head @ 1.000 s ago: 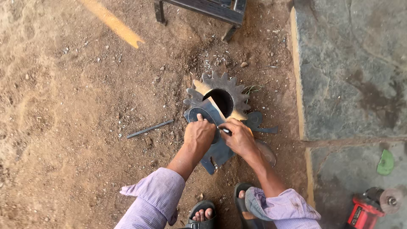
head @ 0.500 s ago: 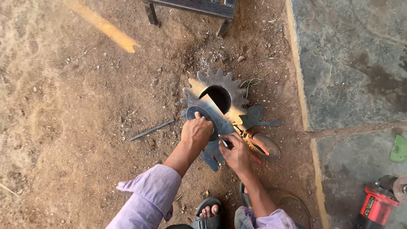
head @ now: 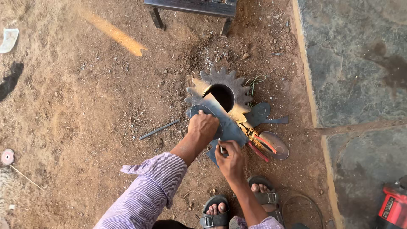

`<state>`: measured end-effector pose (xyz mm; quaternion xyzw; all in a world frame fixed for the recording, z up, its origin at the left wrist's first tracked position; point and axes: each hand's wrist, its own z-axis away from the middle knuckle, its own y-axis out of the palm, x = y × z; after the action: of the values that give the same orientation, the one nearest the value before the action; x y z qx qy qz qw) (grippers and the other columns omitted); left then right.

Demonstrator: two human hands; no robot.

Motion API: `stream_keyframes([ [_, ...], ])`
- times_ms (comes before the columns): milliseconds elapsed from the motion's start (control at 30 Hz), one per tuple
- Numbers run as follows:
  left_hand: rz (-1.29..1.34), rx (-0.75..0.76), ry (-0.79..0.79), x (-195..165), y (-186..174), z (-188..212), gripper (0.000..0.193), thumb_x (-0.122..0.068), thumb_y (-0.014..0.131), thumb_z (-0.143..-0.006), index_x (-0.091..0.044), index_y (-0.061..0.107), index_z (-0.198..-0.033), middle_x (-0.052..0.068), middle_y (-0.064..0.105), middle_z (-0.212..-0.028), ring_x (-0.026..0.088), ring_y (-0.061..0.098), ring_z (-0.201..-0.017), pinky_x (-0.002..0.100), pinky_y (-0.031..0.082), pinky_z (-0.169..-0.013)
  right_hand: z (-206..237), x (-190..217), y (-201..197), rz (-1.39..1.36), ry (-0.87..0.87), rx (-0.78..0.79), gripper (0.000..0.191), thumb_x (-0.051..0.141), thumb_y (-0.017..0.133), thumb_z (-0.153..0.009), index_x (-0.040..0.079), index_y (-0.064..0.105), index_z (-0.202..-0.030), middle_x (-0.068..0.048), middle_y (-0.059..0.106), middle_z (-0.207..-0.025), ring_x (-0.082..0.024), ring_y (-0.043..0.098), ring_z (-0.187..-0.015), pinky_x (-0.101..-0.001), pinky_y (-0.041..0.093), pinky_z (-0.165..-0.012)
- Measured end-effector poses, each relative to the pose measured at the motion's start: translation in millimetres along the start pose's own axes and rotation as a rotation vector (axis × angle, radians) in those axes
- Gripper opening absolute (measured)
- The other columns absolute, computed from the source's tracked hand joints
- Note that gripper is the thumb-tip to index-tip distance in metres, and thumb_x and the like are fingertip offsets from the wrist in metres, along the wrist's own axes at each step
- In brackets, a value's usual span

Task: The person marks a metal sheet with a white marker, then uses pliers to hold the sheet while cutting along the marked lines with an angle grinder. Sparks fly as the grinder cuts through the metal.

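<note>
Steel sheet [head: 227, 123] needed firm, flat pressure from the left hand [head: 204, 127] while the right hand [head: 229, 157], pinching a marker [head: 221, 149], traced slowly.

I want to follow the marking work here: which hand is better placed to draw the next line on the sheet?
Likely the right hand: it grips a thin marker at the sheet edge, while the left hand presses the sheet flat.

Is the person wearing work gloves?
No: both hands are bare, the left hand pressing on a flat metal piece and the right hand gripping a small marker-like tool.
</note>
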<state>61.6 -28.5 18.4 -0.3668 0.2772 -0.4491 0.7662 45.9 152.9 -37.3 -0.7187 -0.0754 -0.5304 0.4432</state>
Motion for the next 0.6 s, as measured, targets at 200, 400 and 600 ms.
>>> stream_keyframes([
  [200, 0.007, -0.038, 0.007, 2.6, -4.9, 8.1, 0.015, -0.016, 0.07, -0.093, -0.005, 0.078, -0.097, 0.018, 0.076, -0.104, 0.036, 0.07, -0.113, 0.038, 0.059, -0.087, 3.5, 4.1, 8.7, 0.086, -0.028, -0.041, 0.013, 0.008, 0.077, -0.087, 0.002, 0.073, -0.098, -0.009, 0.071, -0.095, -0.015, 0.071, -0.074, -0.0265, 0.061, -0.063],
  [400, 0.017, -0.116, 0.0, 5.2, 3.1, 4.3, 0.019, -0.017, 0.066, -0.097, -0.005, 0.079, -0.095, 0.024, 0.074, -0.108, 0.038, 0.07, -0.113, 0.039, 0.06, -0.084, 0.1, 21.1, 11.7, 0.191, -0.241, -0.129, 0.01, 0.007, 0.077, -0.085, 0.003, 0.072, -0.093, -0.008, 0.073, -0.092, -0.019, 0.071, -0.081, -0.0323, 0.059, -0.07],
  [600, 0.027, -0.181, 0.0, 8.4, 18.0, -2.5, 0.022, -0.016, 0.062, -0.098, -0.005, 0.08, -0.094, 0.024, 0.075, -0.105, 0.038, 0.071, -0.109, 0.039, 0.061, -0.078, -0.7, 25.4, 15.4, 0.067, -0.141, -0.065, 0.012, 0.005, 0.077, -0.087, 0.001, 0.073, -0.098, -0.01, 0.072, -0.093, -0.018, 0.071, -0.072, -0.0282, 0.059, -0.06],
])
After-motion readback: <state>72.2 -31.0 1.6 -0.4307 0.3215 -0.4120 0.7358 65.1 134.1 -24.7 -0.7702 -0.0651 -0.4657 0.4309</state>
